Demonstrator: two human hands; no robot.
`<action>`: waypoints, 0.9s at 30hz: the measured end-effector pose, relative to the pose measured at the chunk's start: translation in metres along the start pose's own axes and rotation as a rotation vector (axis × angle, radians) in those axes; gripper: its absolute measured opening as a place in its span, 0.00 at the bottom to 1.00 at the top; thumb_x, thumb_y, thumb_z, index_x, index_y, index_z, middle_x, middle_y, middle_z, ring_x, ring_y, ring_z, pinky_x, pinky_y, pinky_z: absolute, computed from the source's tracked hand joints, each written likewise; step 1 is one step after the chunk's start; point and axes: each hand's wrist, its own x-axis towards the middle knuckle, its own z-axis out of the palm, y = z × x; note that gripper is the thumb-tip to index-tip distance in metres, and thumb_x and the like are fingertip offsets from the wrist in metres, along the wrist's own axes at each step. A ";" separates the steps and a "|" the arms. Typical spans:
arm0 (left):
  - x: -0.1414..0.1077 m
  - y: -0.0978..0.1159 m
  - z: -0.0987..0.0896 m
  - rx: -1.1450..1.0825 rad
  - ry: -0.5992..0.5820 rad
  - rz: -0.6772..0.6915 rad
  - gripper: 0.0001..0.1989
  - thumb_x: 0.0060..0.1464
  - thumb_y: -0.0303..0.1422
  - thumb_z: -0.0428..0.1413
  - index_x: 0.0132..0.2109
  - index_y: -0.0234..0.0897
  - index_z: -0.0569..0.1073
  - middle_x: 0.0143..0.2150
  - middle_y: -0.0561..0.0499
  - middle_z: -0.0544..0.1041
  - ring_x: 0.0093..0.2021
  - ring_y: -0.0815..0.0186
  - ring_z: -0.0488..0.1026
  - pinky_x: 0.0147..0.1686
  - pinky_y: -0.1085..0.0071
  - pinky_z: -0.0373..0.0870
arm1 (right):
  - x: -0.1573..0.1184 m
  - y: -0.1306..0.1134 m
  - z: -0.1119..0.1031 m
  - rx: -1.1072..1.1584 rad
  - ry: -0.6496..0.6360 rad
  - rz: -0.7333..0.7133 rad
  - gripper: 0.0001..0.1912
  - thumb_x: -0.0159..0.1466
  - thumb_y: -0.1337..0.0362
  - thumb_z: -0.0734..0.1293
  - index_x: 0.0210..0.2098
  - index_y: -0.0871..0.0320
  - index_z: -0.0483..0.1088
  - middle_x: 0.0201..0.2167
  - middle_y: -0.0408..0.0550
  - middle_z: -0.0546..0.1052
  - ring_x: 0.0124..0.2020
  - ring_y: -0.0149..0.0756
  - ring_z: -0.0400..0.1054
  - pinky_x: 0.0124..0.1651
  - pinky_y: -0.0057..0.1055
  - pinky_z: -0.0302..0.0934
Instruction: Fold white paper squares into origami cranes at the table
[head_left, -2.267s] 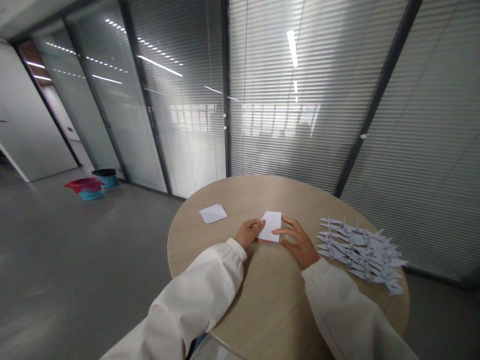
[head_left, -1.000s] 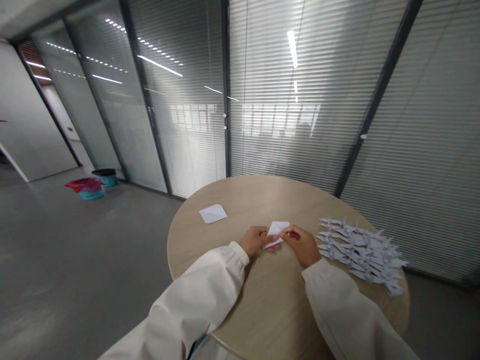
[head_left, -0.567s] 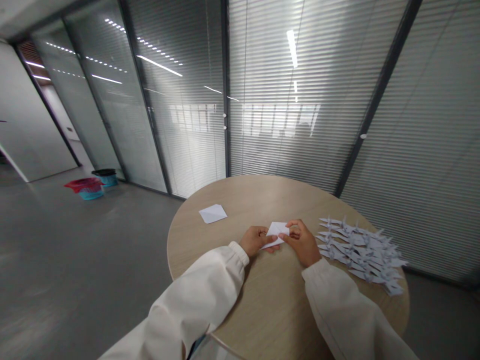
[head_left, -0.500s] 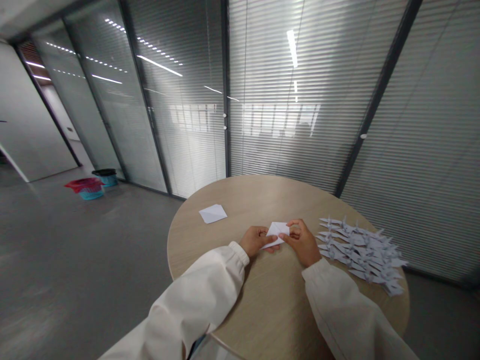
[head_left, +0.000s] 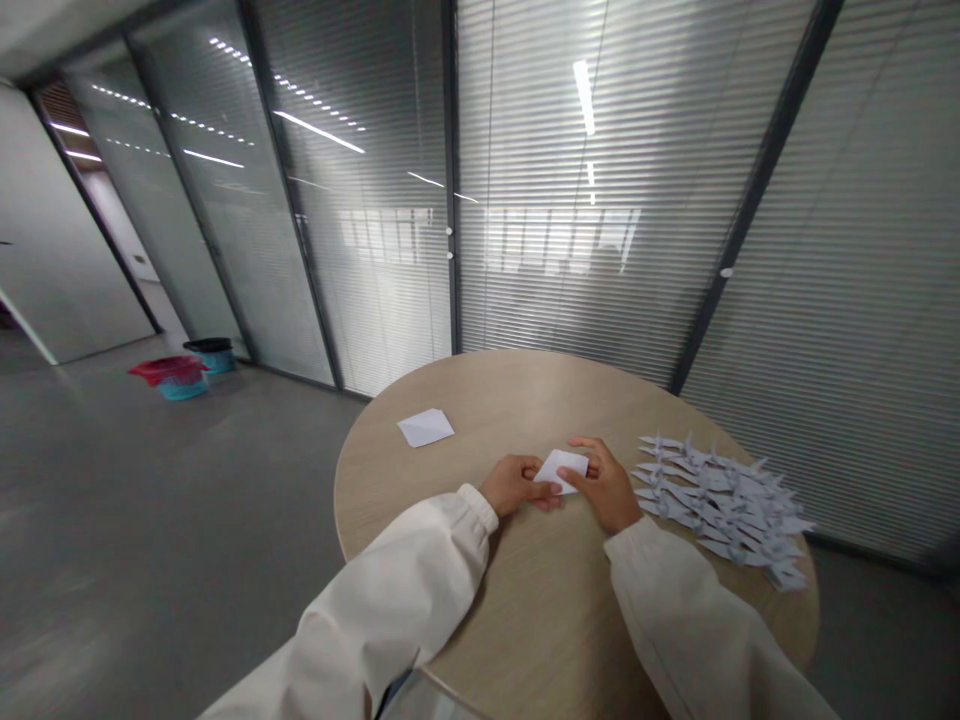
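A folded white paper (head_left: 560, 471) lies on the tabletop between my hands. My left hand (head_left: 516, 484) pinches its left corner, and my right hand (head_left: 604, 486) presses its right side with the thumb and fingers. Part of the paper's edge is hidden under my fingertips. A second folded white paper (head_left: 425, 427) lies apart on the table, beyond and to the left of my left hand. To the right of my right hand spreads a pile of white origami cranes (head_left: 720, 510), not touching it.
The round light-wood table (head_left: 480, 410) stands close to floor-to-ceiling glass partitions with blinds (head_left: 570, 220). Grey floor surrounds it. Far left, by the glass, stand a red-and-blue basket (head_left: 169, 376) and a dark-rimmed blue bin (head_left: 211, 352).
The paper has gone from a flat rectangle to a folded, flatter piece turned slightly between my hands. My right hand's fingers have spread a little. The other paper and the cranes have not moved.
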 end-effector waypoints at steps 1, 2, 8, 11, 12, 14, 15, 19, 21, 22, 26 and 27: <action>0.000 0.000 -0.001 -0.007 0.007 0.004 0.20 0.30 0.37 0.63 0.32 0.29 0.71 0.27 0.47 0.75 0.27 0.65 0.72 0.31 0.68 0.68 | 0.000 0.000 0.000 -0.014 0.022 -0.005 0.24 0.48 0.61 0.66 0.44 0.57 0.60 0.25 0.43 0.74 0.25 0.34 0.68 0.28 0.28 0.61; 0.001 0.000 -0.002 -0.014 0.021 0.011 0.20 0.29 0.36 0.63 0.31 0.29 0.70 0.27 0.48 0.75 0.27 0.65 0.72 0.31 0.68 0.68 | 0.000 0.000 -0.001 -0.027 0.041 -0.010 0.24 0.48 0.60 0.66 0.44 0.57 0.60 0.25 0.43 0.74 0.25 0.33 0.68 0.28 0.28 0.61; 0.006 0.001 -0.009 -0.013 0.241 0.107 0.19 0.28 0.35 0.64 0.30 0.28 0.70 0.22 0.51 0.72 0.22 0.71 0.69 0.27 0.73 0.67 | 0.000 -0.001 -0.002 -0.024 0.053 -0.028 0.23 0.49 0.57 0.66 0.43 0.57 0.60 0.27 0.45 0.75 0.25 0.34 0.68 0.28 0.29 0.61; 0.007 0.002 -0.012 -0.051 0.300 0.170 0.20 0.29 0.35 0.64 0.32 0.29 0.70 0.22 0.52 0.72 0.22 0.72 0.68 0.27 0.73 0.67 | 0.001 0.001 -0.001 0.030 0.007 -0.014 0.21 0.48 0.58 0.67 0.41 0.57 0.61 0.29 0.46 0.75 0.28 0.36 0.69 0.31 0.31 0.62; 0.007 0.003 -0.012 -0.071 0.306 0.192 0.20 0.30 0.35 0.63 0.33 0.29 0.70 0.22 0.52 0.72 0.22 0.71 0.69 0.28 0.73 0.67 | 0.001 0.001 -0.001 0.039 -0.010 -0.001 0.21 0.48 0.58 0.67 0.40 0.57 0.61 0.29 0.46 0.75 0.28 0.36 0.70 0.31 0.31 0.63; 0.007 0.005 -0.011 -0.103 0.307 0.219 0.19 0.31 0.36 0.63 0.32 0.29 0.70 0.24 0.52 0.73 0.24 0.70 0.70 0.29 0.72 0.67 | 0.001 0.002 0.001 0.057 -0.043 0.025 0.20 0.47 0.59 0.68 0.38 0.58 0.62 0.28 0.47 0.75 0.27 0.36 0.70 0.30 0.31 0.63; 0.006 0.006 -0.011 -0.117 0.305 0.224 0.19 0.31 0.36 0.63 0.31 0.29 0.70 0.25 0.51 0.73 0.25 0.70 0.70 0.30 0.72 0.67 | 0.001 0.002 0.001 0.071 -0.060 0.033 0.20 0.46 0.59 0.68 0.37 0.58 0.63 0.28 0.47 0.75 0.27 0.36 0.69 0.29 0.31 0.63; 0.006 0.008 -0.009 -0.139 0.304 0.230 0.18 0.31 0.36 0.63 0.30 0.29 0.70 0.25 0.49 0.74 0.25 0.69 0.70 0.29 0.73 0.67 | -0.001 -0.002 0.003 0.107 -0.131 0.045 0.17 0.46 0.60 0.68 0.33 0.60 0.65 0.28 0.47 0.75 0.28 0.36 0.69 0.31 0.31 0.63; 0.006 0.007 -0.008 -0.140 0.300 0.237 0.18 0.31 0.35 0.63 0.31 0.29 0.70 0.26 0.49 0.74 0.25 0.69 0.70 0.29 0.73 0.66 | -0.001 -0.004 0.003 0.067 -0.169 0.051 0.15 0.46 0.60 0.68 0.32 0.60 0.67 0.27 0.46 0.75 0.27 0.34 0.68 0.29 0.29 0.62; 0.006 0.007 -0.008 -0.139 0.295 0.239 0.18 0.31 0.35 0.63 0.31 0.29 0.71 0.26 0.48 0.74 0.25 0.69 0.70 0.28 0.73 0.66 | -0.002 -0.005 0.003 0.029 -0.182 0.049 0.13 0.47 0.60 0.67 0.31 0.60 0.67 0.25 0.44 0.74 0.26 0.33 0.67 0.28 0.27 0.61; 0.006 0.006 -0.007 -0.121 0.281 0.238 0.18 0.32 0.35 0.63 0.31 0.28 0.72 0.25 0.48 0.74 0.24 0.70 0.70 0.28 0.74 0.66 | -0.002 -0.006 0.002 -0.164 -0.210 0.013 0.10 0.47 0.60 0.66 0.25 0.61 0.71 0.19 0.40 0.71 0.21 0.29 0.63 0.23 0.23 0.56; 0.006 0.006 -0.007 -0.113 0.282 0.234 0.18 0.32 0.35 0.63 0.31 0.28 0.72 0.25 0.48 0.74 0.24 0.70 0.69 0.27 0.74 0.65 | -0.002 -0.006 0.002 -0.193 -0.212 0.005 0.10 0.47 0.60 0.66 0.24 0.61 0.72 0.18 0.40 0.71 0.20 0.29 0.62 0.22 0.23 0.55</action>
